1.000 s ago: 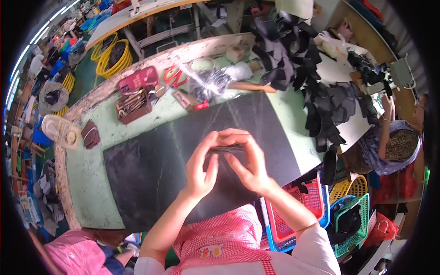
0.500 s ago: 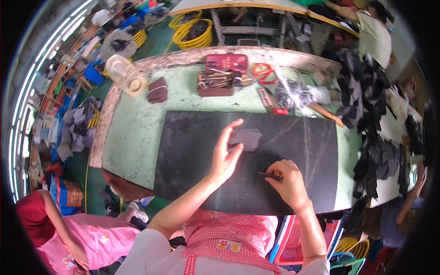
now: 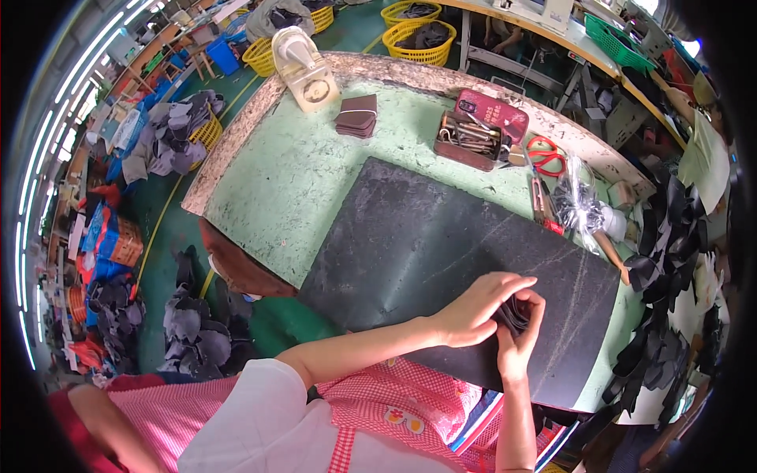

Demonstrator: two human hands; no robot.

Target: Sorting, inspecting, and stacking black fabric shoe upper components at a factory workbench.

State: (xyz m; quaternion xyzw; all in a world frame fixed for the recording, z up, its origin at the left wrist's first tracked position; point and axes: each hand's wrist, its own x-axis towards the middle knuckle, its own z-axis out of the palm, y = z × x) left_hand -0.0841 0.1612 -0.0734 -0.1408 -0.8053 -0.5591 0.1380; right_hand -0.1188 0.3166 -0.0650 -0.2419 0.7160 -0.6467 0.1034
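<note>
Over the right part of a black mat [image 3: 410, 236], my two hands meet around a small stack of dark, flat pieces [image 3: 514, 315]. My right hand [image 3: 522, 335] holds the stack from its right side, thumb and fingers curled about it. From the left, my left hand [image 3: 477, 309] closes on the same stack, its long fingers reaching across the top and its thumb low. Part of the stack is hidden behind the fingers. A banded bundle of brown flat pieces [image 3: 357, 116] lies farther off on the green tabletop [image 3: 268, 189].
Behind the mat sit an open tin of metal tools [image 3: 471, 140], red-handled scissors [image 3: 546, 156], a red cutter [image 3: 542, 206], a wooden-handled tool [image 3: 613, 256] and clear plastic wrap [image 3: 578, 201]. A cream-coloured device [image 3: 306, 71] stands far left. Dark pieces [image 3: 662, 339] hang at right.
My view has turned left. The greyish piece that lay on the mat by my left hand is gone from there. My hands, apart before, are now together on the stack.
</note>
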